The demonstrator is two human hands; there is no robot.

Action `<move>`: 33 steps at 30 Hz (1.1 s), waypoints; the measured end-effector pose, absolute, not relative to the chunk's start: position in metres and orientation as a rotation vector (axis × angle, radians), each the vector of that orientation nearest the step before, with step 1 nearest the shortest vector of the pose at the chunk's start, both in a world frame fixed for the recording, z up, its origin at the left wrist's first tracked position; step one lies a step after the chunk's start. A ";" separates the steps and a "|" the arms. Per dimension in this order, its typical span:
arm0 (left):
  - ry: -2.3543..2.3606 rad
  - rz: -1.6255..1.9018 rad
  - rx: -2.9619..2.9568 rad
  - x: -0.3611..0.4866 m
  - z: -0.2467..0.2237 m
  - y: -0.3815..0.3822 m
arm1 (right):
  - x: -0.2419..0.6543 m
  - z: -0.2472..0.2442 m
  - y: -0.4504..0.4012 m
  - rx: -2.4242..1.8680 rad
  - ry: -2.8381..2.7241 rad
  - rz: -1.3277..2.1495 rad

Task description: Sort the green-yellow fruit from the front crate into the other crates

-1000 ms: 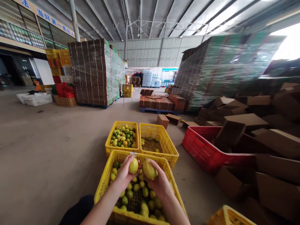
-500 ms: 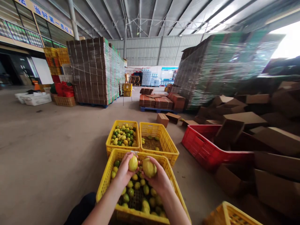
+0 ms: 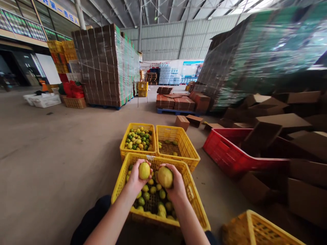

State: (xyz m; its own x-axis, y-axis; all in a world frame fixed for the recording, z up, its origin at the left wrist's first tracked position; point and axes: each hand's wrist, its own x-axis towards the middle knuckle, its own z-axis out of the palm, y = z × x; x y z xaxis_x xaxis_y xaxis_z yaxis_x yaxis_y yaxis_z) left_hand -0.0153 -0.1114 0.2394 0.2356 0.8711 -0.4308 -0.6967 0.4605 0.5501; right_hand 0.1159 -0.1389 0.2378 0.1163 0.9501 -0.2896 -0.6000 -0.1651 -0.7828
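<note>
My left hand (image 3: 136, 175) is closed around a yellow lemon (image 3: 144, 170). A larger, duller yellow-green lemon (image 3: 165, 177) sits in my right hand (image 3: 177, 182), fingers wrapped round its side. Both hands are over the near yellow crate (image 3: 196, 200), and the two fruits are apart. Below them, green and yellow lemons (image 3: 161, 209) lie loose on the crate's slatted bottom; my hands and forearms hide some of these.
Behind stand a yellow crate full of lemons (image 3: 124, 143) and another yellow crate (image 3: 190, 146) with a few. A red crate (image 3: 222, 153) and cardboard boxes (image 3: 306, 194) lie to the right. Another yellow crate (image 3: 249, 224) is at the lower right. Wrapped carton stacks (image 3: 99, 68) rise beyond.
The view has tilted down and turned slightly left. Both hands still hold their lemons; the fruits have turned a little and moved slightly apart.
</note>
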 end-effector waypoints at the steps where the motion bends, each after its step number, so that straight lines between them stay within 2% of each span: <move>1: 0.773 1.088 0.303 -0.015 0.239 -0.112 | 0.112 0.236 -0.137 -0.992 -0.480 1.442; 9: 0.765 1.138 0.532 -0.016 0.241 -0.117 | 0.101 0.225 -0.126 -1.012 -0.675 1.223; 14: 0.726 1.138 0.422 -0.020 0.241 -0.115 | 0.104 0.227 -0.124 -1.039 -0.758 1.290; 23: 0.729 1.186 0.154 -0.023 0.252 -0.115 | 0.099 0.235 -0.130 -1.010 -0.514 1.451; 29: 0.689 1.117 -0.026 -0.025 0.242 -0.113 | 0.103 0.242 -0.133 -0.999 -0.307 1.411; 33: 0.694 1.130 -0.060 -0.020 0.238 -0.113 | 0.108 0.244 -0.132 -1.028 -0.125 1.517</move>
